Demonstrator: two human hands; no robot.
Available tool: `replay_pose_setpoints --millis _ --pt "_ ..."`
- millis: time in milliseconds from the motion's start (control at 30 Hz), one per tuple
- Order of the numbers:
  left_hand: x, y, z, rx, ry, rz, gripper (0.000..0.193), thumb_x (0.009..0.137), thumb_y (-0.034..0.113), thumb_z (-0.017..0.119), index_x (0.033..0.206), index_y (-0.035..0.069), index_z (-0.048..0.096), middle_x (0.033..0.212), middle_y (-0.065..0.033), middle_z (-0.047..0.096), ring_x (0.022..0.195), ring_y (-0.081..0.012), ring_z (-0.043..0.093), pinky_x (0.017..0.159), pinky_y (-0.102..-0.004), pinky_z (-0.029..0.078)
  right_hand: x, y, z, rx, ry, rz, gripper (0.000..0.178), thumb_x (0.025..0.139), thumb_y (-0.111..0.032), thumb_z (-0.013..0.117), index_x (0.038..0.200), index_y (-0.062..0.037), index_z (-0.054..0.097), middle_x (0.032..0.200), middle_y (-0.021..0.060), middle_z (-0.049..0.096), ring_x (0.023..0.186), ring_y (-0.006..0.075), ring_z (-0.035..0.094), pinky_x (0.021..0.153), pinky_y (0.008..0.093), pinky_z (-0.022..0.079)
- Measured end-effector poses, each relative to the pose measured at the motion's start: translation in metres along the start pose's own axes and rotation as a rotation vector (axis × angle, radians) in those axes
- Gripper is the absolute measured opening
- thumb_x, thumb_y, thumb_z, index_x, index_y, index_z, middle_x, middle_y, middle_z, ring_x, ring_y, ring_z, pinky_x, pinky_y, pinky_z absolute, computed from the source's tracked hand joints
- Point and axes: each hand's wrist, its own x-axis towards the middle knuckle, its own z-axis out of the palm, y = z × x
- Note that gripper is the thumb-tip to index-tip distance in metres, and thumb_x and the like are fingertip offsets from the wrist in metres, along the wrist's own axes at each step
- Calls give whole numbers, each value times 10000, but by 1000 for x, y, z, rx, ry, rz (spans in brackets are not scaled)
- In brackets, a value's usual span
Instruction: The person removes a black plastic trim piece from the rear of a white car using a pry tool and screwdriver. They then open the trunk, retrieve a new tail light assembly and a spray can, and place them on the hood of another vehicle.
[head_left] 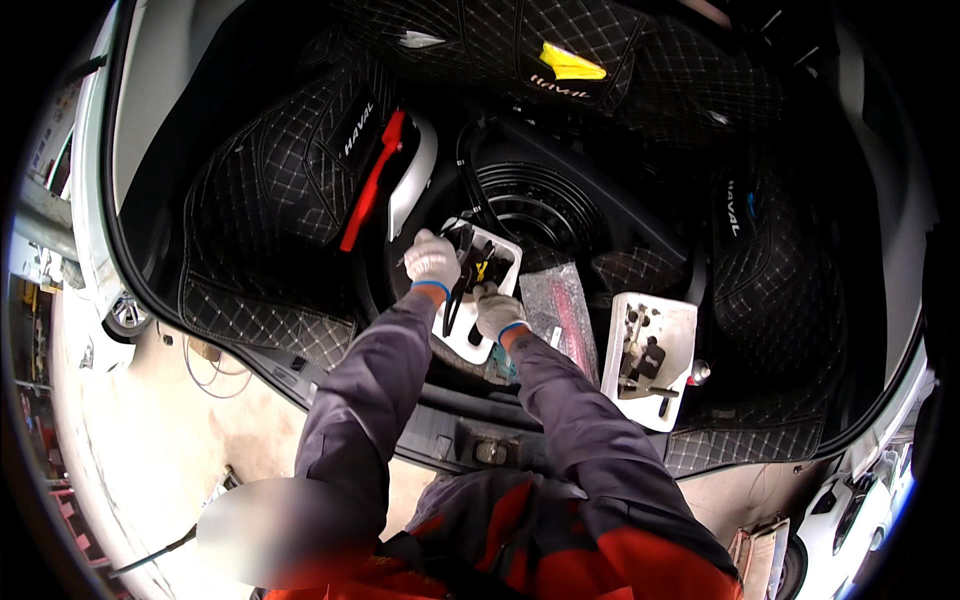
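Note:
A white plastic tray lies in the open car boot, with black parts and a black-and-yellow piece in it. At the tray's left edge, my left hand, in a white knitted glove, is closed beside a long black part; what its fingers hold is hidden. My right hand, gloved too, reaches over the tray's right side. Its fingers are bent together next to the black parts, and I cannot make out what is in them. Right of this hand lies a bubble-wrap bag with something pink inside.
A second white tray with small tools and black parts stands at the right. Ahead are a spare wheel, a red bar and a silver curved trim. Quilted black lining covers the boot walls; its sill runs before me.

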Motion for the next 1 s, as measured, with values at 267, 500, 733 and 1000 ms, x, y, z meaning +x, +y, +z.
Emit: replay_pose_setpoints --millis 267,500,733,1000 --pt "-11 -7 13 11 -51 99 547 858 429 693 1155 -22 611 1072 -178 552 871 -361 690 713 -475 572 20 3 25 -273 155 -177 264 849 -134 534 1066 -21 633 880 113 640 686 249 676 475 409 504" --pt "-50 -36 -97 10 -147 151 652 782 646 703 1091 73 666 1026 -159 595 869 -348 687 691 -493 557 -40 -36 -74 -346 214 -279 293 816 -154 560 1052 -5 651 833 125 622 668 290 648 390 471 420" --pt "-113 -36 -195 -569 385 341 303 908 295 656 1012 12 690 998 -196 653 942 -358 641 856 -410 499 -209 -26 -138 -309 125 -74 309 836 -148 555 1092 17 608 845 143 603 653 267 650 401 412 445" --pt "-189 33 -152 -1078 -590 717 278 1006 311 536 975 50 627 762 18 522 410 -52 334 375 -236 216 -461 -97 -157 193 180 910 173 877 -195 546 964 -65 619 849 117 600 693 277 657 511 430 509"
